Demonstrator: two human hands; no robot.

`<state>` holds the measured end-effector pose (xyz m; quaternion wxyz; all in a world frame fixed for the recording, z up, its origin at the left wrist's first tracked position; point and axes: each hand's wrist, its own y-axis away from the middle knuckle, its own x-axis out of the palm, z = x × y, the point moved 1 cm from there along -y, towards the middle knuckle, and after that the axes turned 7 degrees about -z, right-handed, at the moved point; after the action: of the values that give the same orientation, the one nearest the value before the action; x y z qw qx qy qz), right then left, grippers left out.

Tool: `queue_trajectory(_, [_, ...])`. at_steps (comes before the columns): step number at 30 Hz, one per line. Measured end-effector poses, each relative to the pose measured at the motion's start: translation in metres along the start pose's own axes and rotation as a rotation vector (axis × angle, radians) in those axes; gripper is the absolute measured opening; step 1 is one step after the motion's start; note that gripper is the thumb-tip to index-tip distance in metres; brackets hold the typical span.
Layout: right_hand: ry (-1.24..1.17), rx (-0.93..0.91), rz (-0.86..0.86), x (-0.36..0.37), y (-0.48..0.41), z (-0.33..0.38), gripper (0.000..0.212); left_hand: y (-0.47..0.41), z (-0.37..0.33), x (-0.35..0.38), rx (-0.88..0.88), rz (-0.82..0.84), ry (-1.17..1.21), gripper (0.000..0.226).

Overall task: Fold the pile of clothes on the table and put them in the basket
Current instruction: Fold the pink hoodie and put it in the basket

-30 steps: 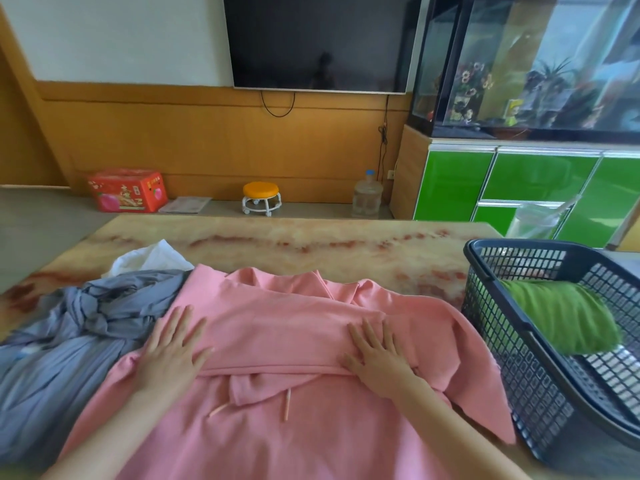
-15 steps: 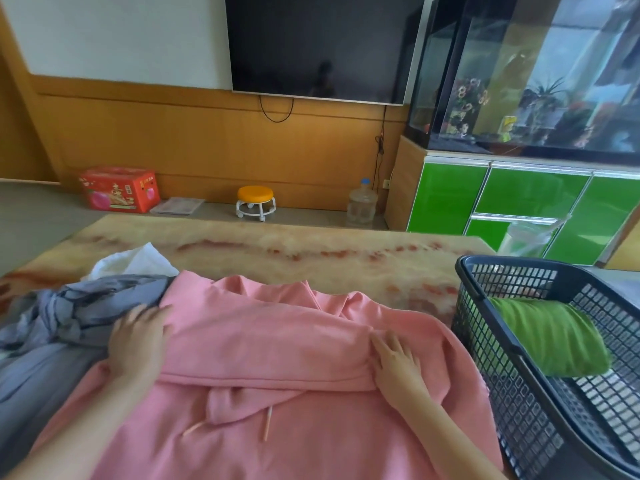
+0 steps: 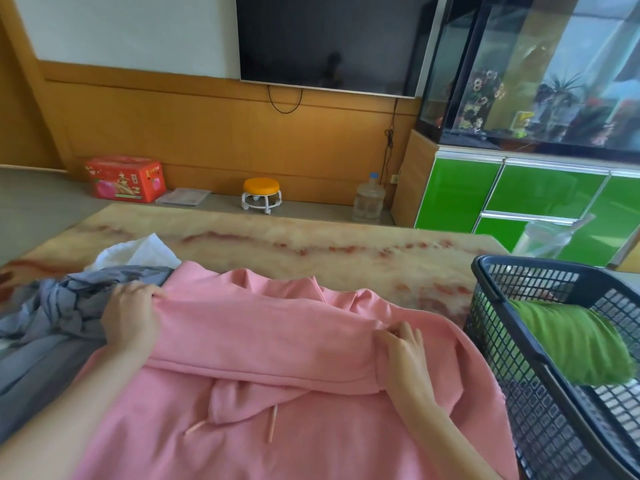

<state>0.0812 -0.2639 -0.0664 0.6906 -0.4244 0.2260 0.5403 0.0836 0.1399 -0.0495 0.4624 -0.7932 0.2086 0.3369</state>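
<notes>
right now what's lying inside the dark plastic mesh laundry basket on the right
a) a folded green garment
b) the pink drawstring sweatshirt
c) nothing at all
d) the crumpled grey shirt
A: a folded green garment lies inside the dark plastic mesh laundry basket, while the pink drawstring sweatshirt lies outside it, gripped by the left hand and the right hand.

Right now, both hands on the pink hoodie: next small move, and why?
Probably lift both gripped edges and fold the far half toward the person. The left hand and right hand each grip one side of the pink hoodie, a sleeve lies folded across it, and it looks too spread out for the basket.
</notes>
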Motion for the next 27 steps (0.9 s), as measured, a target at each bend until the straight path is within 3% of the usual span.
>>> queue_trajectory(4, [0.306, -0.047, 0.133, 0.019, 0.014, -0.008, 0.044, 0.008, -0.025, 0.02, 0.43, 0.0, -0.064, 0.038])
queue_trajectory(6, [0.397, -0.084, 0.167, 0.02, 0.017, -0.005, 0.048, 0.01, -0.029, 0.041, 0.613, 0.117, -0.118, 0.044])
queue_trajectory(8, [0.38, -0.098, 0.185, 0.028, 0.02, -0.008, 0.055, 0.014, -0.023, 0.056, 0.55, 0.306, -0.226, 0.069])
queue_trajectory(10, [0.349, -0.039, 0.271, 0.037, 0.027, -0.012, 0.063, 0.019, -0.016, 0.07, 0.481, 0.372, -0.255, 0.081])
queue_trajectory(14, [0.344, -0.059, 0.31, 0.035, 0.029, -0.011, 0.094, 0.014, -0.016, 0.083, 0.35, 0.334, -0.235, 0.054])
queue_trajectory(18, [0.328, -0.012, 0.367, 0.028, 0.026, -0.006, 0.105, 0.013, -0.031, 0.077, 0.29, 0.414, -0.308, 0.062])
queue_trajectory(21, [0.202, -0.025, 0.289, 0.008, 0.03, 0.003, 0.078, 0.021, -0.071, 0.06, 0.218, 0.473, -0.112, 0.058])
queue_trajectory(25, [-0.008, -0.076, -0.191, -0.039, 0.063, -0.001, 0.04, 0.069, -0.14, 0.026, 0.294, 0.557, 0.216, 0.047])
queue_trajectory(27, [-0.035, 0.01, -0.284, -0.061, 0.085, -0.01, 0.03, 0.101, -0.172, 0.006, 0.352, 0.618, 0.337, 0.045])
